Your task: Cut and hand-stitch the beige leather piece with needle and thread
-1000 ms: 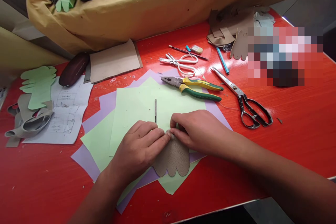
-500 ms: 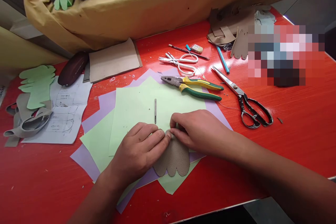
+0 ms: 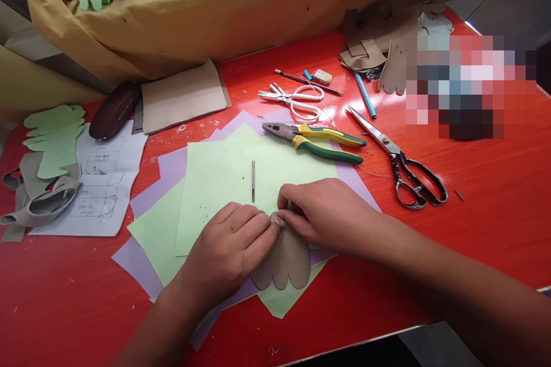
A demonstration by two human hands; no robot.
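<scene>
A small taupe leather piece with scalloped lower lobes lies on stacked green and purple paper sheets. My left hand rests on its left side, fingertips pinched against its top edge. Opposite it, my right hand pinches the same top edge, so both sets of fingertips meet there. A thin metal awl lies on the green sheet just beyond my fingers. Yellow-and-green pliers lie a little farther back.
Black-handled shears, white-handled scissors, a pencil, an eraser and a blue pen lie on the red table. Tan cutouts sit back right. Green cutouts, a sketch sheet and grey straps lie left.
Both hands stay pinched on the leather piece's top edge. The view has shifted slightly; nothing on the table has moved.
</scene>
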